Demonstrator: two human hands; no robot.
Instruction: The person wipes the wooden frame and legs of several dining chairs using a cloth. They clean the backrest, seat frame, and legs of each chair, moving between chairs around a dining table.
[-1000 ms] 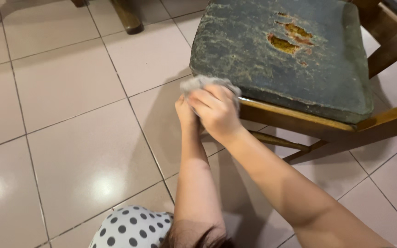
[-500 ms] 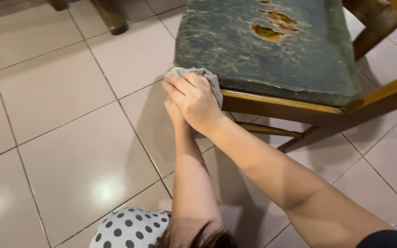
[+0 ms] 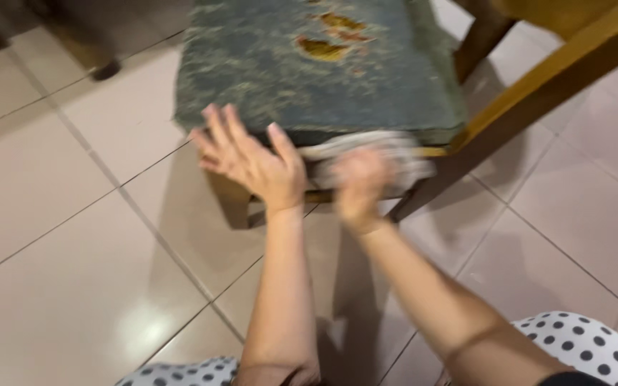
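Note:
A wooden chair with a worn dark green seat cushion (image 3: 323,71) stands in front of me; the cushion has torn patches showing yellow foam (image 3: 323,46). My left hand (image 3: 252,161) is spread open against the cushion's front edge, near the left corner. My right hand (image 3: 359,182), blurred by motion, presses a grey-white cloth (image 3: 388,154) against the wooden front rail below the cushion, toward the right front leg (image 3: 423,189).
Pale glossy floor tiles (image 3: 73,250) lie all around. Another piece of dark furniture (image 3: 87,36) stands at the upper left. A yellow wooden frame part (image 3: 566,57) runs diagonally at the upper right. My polka-dot clothing (image 3: 581,343) shows at the bottom.
Both hands were together on the cloth at the left front corner. Now the right hand has swept the cloth right along the front rail, and the left hand has let go and spread open.

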